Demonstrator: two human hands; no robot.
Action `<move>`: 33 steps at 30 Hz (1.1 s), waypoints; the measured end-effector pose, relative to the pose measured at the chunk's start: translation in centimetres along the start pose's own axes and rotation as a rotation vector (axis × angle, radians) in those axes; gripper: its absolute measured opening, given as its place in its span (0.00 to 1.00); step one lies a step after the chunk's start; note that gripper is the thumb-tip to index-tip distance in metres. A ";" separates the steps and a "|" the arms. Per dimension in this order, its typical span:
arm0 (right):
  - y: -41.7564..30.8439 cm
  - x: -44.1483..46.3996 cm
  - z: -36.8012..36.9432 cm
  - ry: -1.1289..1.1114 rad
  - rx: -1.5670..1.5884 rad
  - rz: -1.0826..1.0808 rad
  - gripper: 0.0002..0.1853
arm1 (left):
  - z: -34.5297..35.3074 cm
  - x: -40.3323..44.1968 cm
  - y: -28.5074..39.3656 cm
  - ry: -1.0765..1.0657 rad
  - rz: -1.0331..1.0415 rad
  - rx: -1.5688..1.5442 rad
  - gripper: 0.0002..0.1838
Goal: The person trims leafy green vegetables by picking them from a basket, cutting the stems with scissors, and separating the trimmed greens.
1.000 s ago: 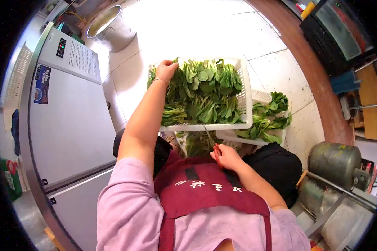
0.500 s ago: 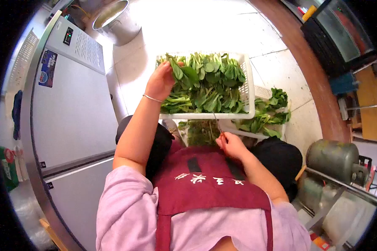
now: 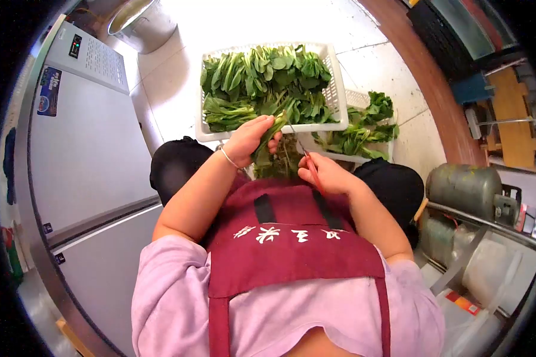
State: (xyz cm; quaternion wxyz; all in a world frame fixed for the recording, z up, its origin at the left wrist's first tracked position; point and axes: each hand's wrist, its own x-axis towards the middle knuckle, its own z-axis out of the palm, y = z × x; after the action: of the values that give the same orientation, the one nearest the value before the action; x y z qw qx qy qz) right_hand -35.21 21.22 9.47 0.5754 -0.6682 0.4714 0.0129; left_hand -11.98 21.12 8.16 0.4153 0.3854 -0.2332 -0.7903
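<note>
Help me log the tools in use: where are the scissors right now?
In the head view, the scissors are in the right hand, just right of the left hand and its greens, pointing toward the large white basket.

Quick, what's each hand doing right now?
Left hand: closed, holding a small bunch of leafy greens.
Right hand: closed, holding red-handled scissors.
</note>
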 end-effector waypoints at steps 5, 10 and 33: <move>0.1 -0.3 0.7 -0.042 -0.122 -0.049 0.25 | 1.1 -0.5 -1.5 0.082 -0.011 0.313 0.12; 0.4 -0.4 1.0 -0.105 -0.099 -0.044 0.27 | 0.4 -0.4 -2.8 0.040 0.024 0.512 0.12; 7.2 1.4 3.0 -0.100 0.037 0.152 0.31 | -3.4 1.9 -8.3 0.049 -0.187 0.418 0.12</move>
State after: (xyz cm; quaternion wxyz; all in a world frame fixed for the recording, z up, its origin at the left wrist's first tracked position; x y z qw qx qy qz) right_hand -37.54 23.49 2.24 0.6080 -0.6183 0.4914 0.0811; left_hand -13.91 23.92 -0.35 0.2570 0.5019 -0.3450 -0.7503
